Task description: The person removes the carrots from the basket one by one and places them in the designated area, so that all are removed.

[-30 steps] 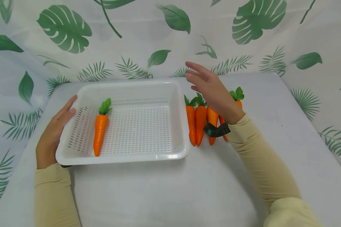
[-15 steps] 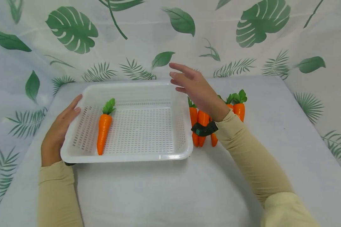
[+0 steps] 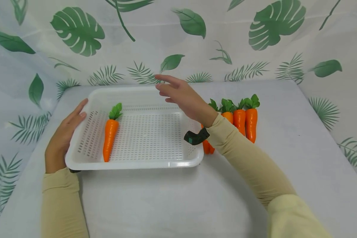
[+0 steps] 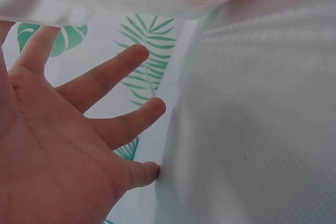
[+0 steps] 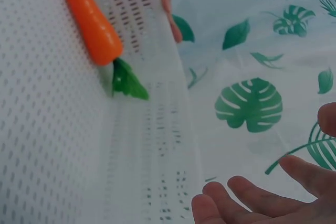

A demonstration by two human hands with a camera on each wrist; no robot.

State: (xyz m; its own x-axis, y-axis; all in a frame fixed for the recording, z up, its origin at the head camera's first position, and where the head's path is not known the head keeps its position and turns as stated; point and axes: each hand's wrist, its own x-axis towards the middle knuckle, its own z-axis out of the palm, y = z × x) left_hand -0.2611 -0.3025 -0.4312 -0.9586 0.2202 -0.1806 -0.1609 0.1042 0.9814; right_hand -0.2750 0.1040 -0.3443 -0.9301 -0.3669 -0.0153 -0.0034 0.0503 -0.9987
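A white perforated plastic basket stands on the table, with a single orange carrot lying inside near its left wall. My left hand rests against the left rim of the basket. In the left wrist view the left hand's fingers spread, mostly straight, beside and below the basket wall. Over the back right part of the basket hovers my right hand, holding nothing, its fingers extended toward the left. Several green-topped carrots lie side by side right of the basket, partly hidden behind the right wrist.
A white cloth covers the table. Behind it hangs a curtain printed with green leaves. My right forearm crosses over the front of the carrot row. A dark band is on the right wrist.
My right hand has moved left, from above the carrot row to over the basket, uncovering the carrots on the right. The left hand stays at the rim; the whole view has shifted slightly.
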